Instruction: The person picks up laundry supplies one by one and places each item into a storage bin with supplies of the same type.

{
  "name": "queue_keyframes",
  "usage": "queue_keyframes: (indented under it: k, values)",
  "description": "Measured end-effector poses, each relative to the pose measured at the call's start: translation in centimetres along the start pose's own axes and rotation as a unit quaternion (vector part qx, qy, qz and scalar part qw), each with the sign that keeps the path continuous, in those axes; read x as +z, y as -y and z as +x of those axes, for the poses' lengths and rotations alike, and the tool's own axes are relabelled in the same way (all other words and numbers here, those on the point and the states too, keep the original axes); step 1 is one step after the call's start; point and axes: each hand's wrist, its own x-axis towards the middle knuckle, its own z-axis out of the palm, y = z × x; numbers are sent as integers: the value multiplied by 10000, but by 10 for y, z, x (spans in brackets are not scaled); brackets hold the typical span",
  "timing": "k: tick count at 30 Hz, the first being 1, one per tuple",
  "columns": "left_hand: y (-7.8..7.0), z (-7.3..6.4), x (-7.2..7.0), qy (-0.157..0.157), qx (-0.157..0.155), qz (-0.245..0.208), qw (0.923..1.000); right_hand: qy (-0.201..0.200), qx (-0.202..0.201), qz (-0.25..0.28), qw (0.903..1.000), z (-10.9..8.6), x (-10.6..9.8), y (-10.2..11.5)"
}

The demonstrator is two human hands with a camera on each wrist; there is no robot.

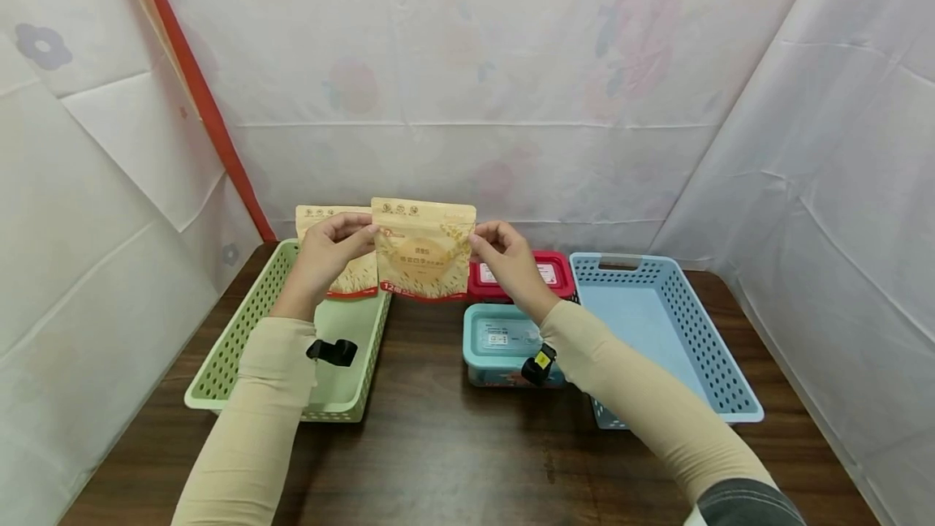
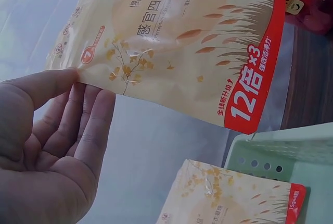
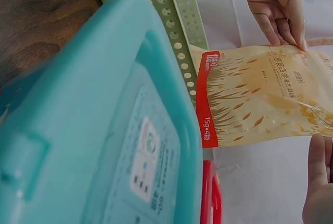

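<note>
A pale yellow laundry-pod pouch with a red lower band hangs upright in the air between both hands. My left hand pinches its left edge between thumb and fingers, as the left wrist view shows up close. At the opposite edge my right hand pinches the pouch near its upper half. A second, matching pouch stands in the back of the green basket, partly hidden behind my left hand. Below my right forearm sits a box with a teal lid.
Behind the teal-lidded box is a box with a red lid. A blue basket stands to the right on the dark wooden table. White patterned cloth hangs at the back and both sides.
</note>
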Motion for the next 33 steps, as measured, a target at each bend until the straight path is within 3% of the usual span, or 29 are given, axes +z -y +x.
queue_keyframes:
  k: [6, 19, 27, 33]
  values:
    - [-4, -2, -6, -73, -21, 64, 10000, 141, -87, -89, 9998, 1, 4, 5]
    - [-7, -11, -21, -257, 258, -27, 9993, 314, -8, 23, 9995, 5, 21, 12]
    - [-5, -16, -31, -504, 180, -355, 9979, 427, -62, -21, 9991, 8, 36, 11]
    - [-1, -18, -41, -687, 123, -267, 9972, 547, -131, -40, 9984, 9, 47, 11]
